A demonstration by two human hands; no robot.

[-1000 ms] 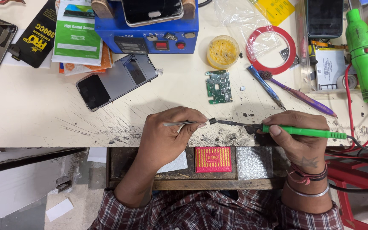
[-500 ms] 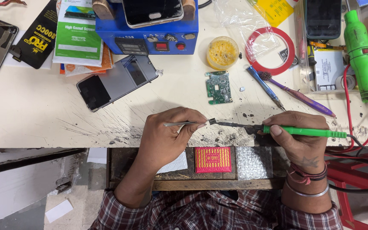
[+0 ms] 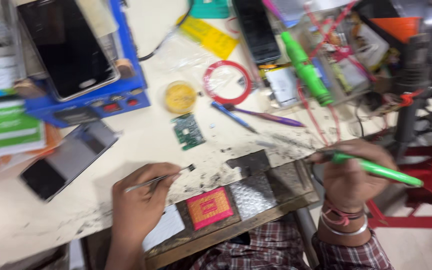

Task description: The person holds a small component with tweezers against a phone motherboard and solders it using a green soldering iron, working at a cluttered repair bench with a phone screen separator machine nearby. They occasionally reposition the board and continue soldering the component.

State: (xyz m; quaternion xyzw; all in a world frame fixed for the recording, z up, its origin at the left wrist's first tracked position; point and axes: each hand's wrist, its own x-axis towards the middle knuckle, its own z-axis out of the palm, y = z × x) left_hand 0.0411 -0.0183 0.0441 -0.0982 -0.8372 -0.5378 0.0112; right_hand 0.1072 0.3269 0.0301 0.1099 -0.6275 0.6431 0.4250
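Note:
My left hand (image 3: 143, 202) pinches metal tweezers (image 3: 158, 178) whose tips hold a tiny dark part (image 3: 190, 168) just above the white bench (image 3: 126, 150). My right hand (image 3: 353, 172) grips a green-handled soldering iron (image 3: 376, 169), its tip end hidden under my fingers, over the bench's right front edge. A small green circuit board (image 3: 188, 131) lies beyond my left hand. The picture is motion-blurred.
A blue box-shaped station (image 3: 83, 102) carries a phone (image 3: 63, 47) at the back left. A yellow paste tin (image 3: 180, 96), red tape ring (image 3: 227, 82), pens (image 3: 261, 116), a green tool (image 3: 306, 67), a grey phone (image 3: 68, 160) and an open drawer (image 3: 226, 210) surround me.
The camera has tilted and swung right. My right hand has pulled the soldering iron away to the right, apart from the tweezers. My left hand still holds the tweezers.

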